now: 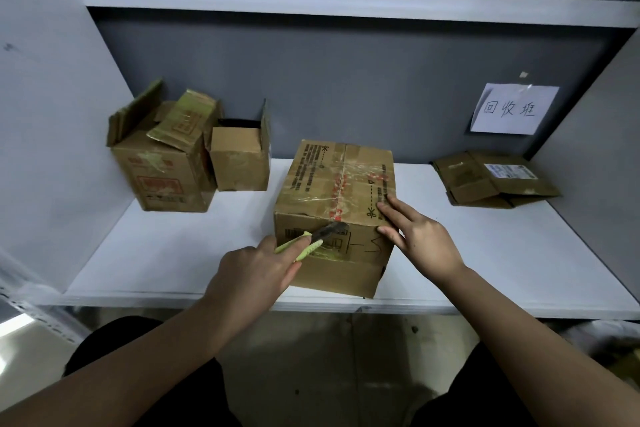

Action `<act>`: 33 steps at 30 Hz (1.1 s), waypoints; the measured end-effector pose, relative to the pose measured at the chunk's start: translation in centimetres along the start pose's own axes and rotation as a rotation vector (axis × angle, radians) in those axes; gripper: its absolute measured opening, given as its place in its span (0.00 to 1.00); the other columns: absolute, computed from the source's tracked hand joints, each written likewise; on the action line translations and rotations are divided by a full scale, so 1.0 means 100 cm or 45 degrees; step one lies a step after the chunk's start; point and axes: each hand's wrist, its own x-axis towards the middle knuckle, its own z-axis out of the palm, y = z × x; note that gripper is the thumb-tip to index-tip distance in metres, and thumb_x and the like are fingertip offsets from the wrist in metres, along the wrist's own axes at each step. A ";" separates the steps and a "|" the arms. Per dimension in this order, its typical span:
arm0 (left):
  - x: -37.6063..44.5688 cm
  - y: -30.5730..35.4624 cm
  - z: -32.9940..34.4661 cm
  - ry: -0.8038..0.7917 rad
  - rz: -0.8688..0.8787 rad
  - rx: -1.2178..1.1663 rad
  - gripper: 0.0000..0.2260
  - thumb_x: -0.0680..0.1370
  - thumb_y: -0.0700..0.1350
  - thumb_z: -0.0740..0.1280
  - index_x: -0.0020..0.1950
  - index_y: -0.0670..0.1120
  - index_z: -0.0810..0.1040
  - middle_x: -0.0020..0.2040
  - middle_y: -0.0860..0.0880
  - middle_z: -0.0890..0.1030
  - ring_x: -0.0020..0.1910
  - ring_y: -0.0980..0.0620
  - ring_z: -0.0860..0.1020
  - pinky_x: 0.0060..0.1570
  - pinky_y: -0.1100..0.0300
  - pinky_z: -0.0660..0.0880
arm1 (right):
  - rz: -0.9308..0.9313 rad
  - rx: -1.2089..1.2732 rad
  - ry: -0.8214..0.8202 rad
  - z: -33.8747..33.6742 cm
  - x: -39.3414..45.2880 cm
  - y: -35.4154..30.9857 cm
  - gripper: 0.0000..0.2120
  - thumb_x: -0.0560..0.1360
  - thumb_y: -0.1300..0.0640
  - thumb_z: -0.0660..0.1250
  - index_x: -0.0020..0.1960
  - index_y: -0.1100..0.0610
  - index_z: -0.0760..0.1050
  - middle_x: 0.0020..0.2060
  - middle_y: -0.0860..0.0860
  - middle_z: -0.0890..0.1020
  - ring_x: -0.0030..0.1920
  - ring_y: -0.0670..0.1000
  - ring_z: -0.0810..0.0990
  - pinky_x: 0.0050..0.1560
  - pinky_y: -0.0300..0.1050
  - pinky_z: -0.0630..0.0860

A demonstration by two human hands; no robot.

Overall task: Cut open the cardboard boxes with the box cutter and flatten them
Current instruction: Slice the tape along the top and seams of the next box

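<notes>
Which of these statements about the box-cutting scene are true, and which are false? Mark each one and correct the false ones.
1. The left hand holds the box cutter. True.
2. The right hand is lifted clear of the taped box. False: its straight fingers rest on the box's top near the right edge.
3. The cutter's tip is at the box's front top edge. True.
4. A flattened box lies to the right on the shelf. True.
5. The two boxes on the left are taped shut. False: both stand open, flaps up.
</notes>
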 end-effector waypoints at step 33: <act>0.062 -0.033 -0.024 -0.048 -0.846 -1.345 0.10 0.78 0.46 0.65 0.58 0.50 0.70 0.42 0.55 0.72 0.38 0.56 0.74 0.36 0.59 0.71 | 0.226 0.706 0.140 -0.043 0.034 -0.080 0.10 0.78 0.54 0.61 0.55 0.50 0.80 0.50 0.45 0.83 0.48 0.49 0.80 0.50 0.46 0.77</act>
